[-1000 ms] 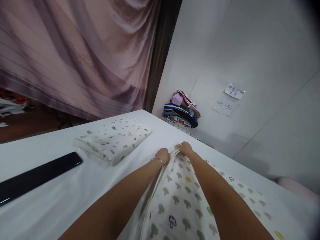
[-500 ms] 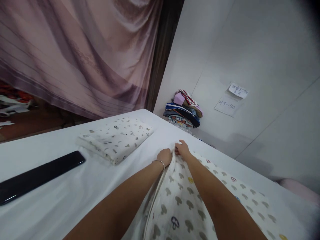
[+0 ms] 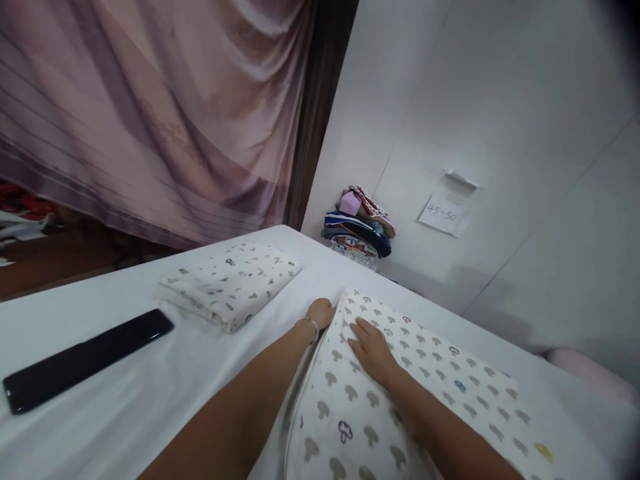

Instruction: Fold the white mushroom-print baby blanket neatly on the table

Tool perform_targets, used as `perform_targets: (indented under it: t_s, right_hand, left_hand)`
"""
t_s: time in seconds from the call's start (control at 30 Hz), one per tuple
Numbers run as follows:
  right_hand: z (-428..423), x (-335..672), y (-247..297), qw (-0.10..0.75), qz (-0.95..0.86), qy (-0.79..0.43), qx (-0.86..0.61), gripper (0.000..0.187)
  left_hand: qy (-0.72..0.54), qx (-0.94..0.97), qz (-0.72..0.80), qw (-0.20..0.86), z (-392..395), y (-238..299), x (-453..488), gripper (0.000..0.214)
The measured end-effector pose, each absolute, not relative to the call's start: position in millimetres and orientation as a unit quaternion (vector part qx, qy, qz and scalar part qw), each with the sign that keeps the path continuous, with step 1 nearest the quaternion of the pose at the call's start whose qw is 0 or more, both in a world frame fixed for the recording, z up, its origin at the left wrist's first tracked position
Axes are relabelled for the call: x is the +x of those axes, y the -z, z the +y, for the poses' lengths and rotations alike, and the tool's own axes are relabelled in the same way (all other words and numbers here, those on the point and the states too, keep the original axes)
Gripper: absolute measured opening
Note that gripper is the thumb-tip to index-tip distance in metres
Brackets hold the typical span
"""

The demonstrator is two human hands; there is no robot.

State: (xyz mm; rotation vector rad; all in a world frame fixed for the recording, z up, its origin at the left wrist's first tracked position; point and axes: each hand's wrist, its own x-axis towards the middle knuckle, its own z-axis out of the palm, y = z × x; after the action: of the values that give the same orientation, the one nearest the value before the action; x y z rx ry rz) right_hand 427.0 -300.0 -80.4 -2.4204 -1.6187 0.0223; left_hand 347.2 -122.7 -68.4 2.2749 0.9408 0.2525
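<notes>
A white cloth printed with small mushrooms [image 3: 425, 373] lies spread on the white table [image 3: 125, 400] in front of me. My right hand [image 3: 371, 348] rests flat on top of it, fingers stretched out toward the cloth's far corner. My left hand [image 3: 320, 312], with a thin bracelet at the wrist, sits at the cloth's far left corner; its fingers are curled at the edge and mostly hidden. A folded white cloth with small dark prints [image 3: 231, 283] lies to the left, apart from both hands.
A long black flat object [image 3: 85, 360] lies on the table at the left. A pile of folded colourful clothes [image 3: 359, 227] sits against the white wall behind the table. Paper notes [image 3: 443, 212] hang on the wall. A pinkish curtain [image 3: 150, 113] hangs behind.
My right hand let go of the cloth's far corner, drew back toward me and now lies flat on the cloth. The corner has dropped onto the table. My left hand has barely moved.
</notes>
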Motion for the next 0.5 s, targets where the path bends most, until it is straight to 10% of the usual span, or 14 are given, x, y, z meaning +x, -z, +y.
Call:
perform_targets:
  t_s: [0.5]
  right_hand:
    - [-298, 490, 85, 0.048, -0.35, -0.048, -0.934, 0.061]
  left_hand:
    - [-0.094, 0.853, 0.399, 0.322, -121, 77, 351, 0.028]
